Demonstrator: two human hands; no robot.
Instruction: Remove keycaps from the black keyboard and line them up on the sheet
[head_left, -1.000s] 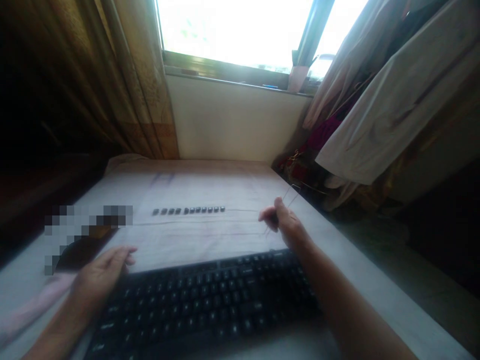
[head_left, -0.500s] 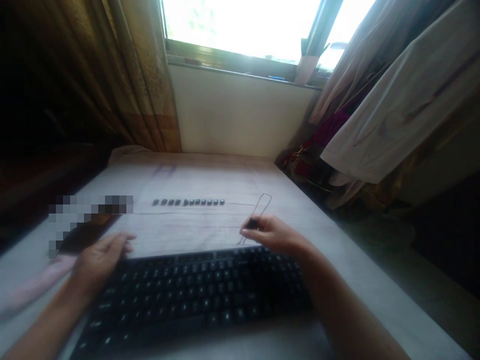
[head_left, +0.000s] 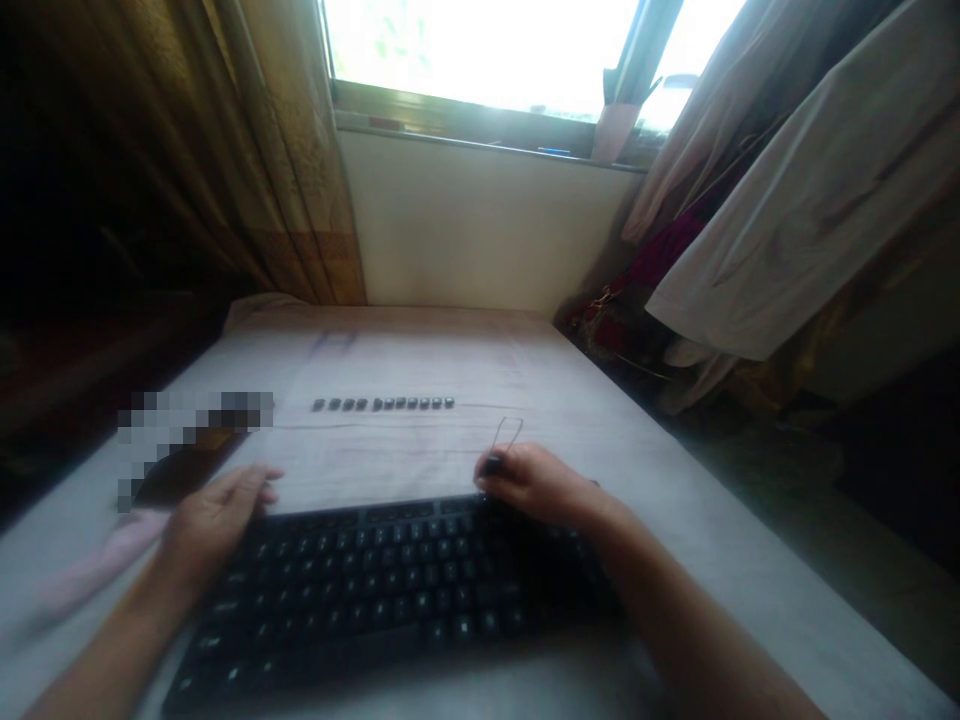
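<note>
The right hand (head_left: 536,480) pinched a dark-handled wire tool (head_left: 512,419) between closed fingers over the keyboard (head_left: 360,590) at one o'clock, the left hand (head_left: 214,515), loosely curled, slightly open and holding nothing, lay at its ten o'clock corner, and small dark keycaps (head_left: 401,404) lined up towards twelve, legends too blurred to read

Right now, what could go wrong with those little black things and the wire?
The small black piece might slip from the right hand, held near the fingertips. The wire loop could catch on the keyboard close by. A bump could scatter the row of little pieces, which look loose.
</note>
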